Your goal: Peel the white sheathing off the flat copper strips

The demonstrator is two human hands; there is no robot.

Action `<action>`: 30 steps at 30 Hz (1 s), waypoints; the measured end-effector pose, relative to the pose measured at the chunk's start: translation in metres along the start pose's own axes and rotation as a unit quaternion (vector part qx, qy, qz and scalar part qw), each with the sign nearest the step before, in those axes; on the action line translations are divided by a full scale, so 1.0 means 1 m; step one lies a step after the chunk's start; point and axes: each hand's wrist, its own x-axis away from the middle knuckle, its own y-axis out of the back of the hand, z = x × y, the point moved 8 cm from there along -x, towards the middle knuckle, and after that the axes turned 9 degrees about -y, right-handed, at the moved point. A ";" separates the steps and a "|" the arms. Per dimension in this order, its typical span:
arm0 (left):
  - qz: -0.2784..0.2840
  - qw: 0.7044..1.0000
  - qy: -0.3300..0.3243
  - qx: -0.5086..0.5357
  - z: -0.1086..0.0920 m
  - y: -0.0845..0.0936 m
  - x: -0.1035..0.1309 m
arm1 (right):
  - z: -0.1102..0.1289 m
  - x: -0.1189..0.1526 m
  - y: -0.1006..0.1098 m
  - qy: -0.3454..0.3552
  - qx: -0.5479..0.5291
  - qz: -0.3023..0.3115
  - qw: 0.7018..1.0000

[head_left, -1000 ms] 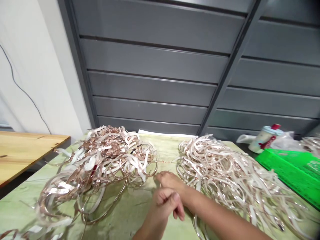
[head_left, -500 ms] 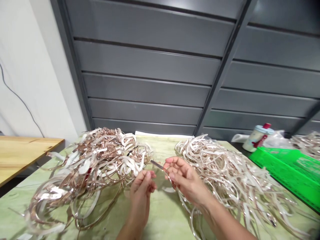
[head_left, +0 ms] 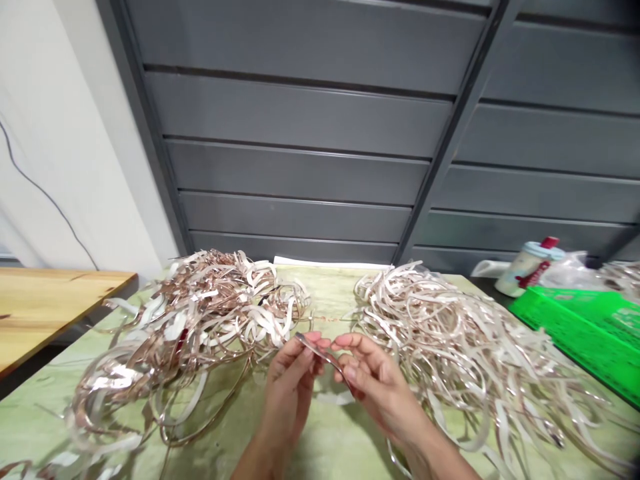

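Note:
A thin, shiny coppery strip (head_left: 324,355) stretches between my two hands above the middle of the table. My left hand (head_left: 291,373) pinches it near its darker end, thumb on top. The fingers of my right hand (head_left: 373,377) close on the strip farther along, and its other end is hidden behind that palm. To the left lies a tangled heap of copper and white strips (head_left: 200,313). Another heap of pale, glossy strips (head_left: 440,327) spreads out on the right, close to my right hand.
A green plastic crate (head_left: 580,333) stands at the right edge, with a cup with a blue lid (head_left: 530,267) and a clear plastic bag (head_left: 573,273) behind it. A wooden surface (head_left: 55,300) is at far left. Grey panels (head_left: 300,113) rise behind the greenish table (head_left: 230,427).
My left hand has come up to the strip and now pinches its end, which was free before. My right hand has moved slightly lower, still holding the strip. The view has shifted a little.

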 end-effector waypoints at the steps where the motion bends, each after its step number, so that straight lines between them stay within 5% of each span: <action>1: 0.005 1.000 -0.004 -0.006 -0.001 -0.001 0.000 | -0.002 0.000 0.001 -0.005 -0.013 -0.009 1.000; 6: -0.007 0.995 -0.045 -0.086 -0.009 0.005 -0.003 | -0.022 0.002 -0.002 -0.034 -0.045 -0.013 0.998; 11: -0.026 0.968 -0.046 -0.246 -0.009 0.014 -0.004 | -0.034 -0.002 0.008 -0.012 0.069 -0.083 0.994; 19: 0.028 0.948 -0.028 -0.316 -0.007 0.006 -0.006 | -0.044 -0.005 0.035 -0.064 0.170 -0.144 0.973; 23: 0.028 0.937 -0.063 -0.343 -0.009 0.005 -0.004 | -0.047 -0.005 0.032 -0.079 0.089 -0.122 0.985; 27: -0.072 0.902 -0.149 -0.399 -0.031 0.015 0.001 | -0.041 0.001 0.033 -0.057 -0.111 -0.132 0.983; 30: -0.119 0.895 -0.170 -0.394 -0.038 0.021 0.004 | -0.032 0.004 0.031 -0.017 -0.125 -0.131 0.983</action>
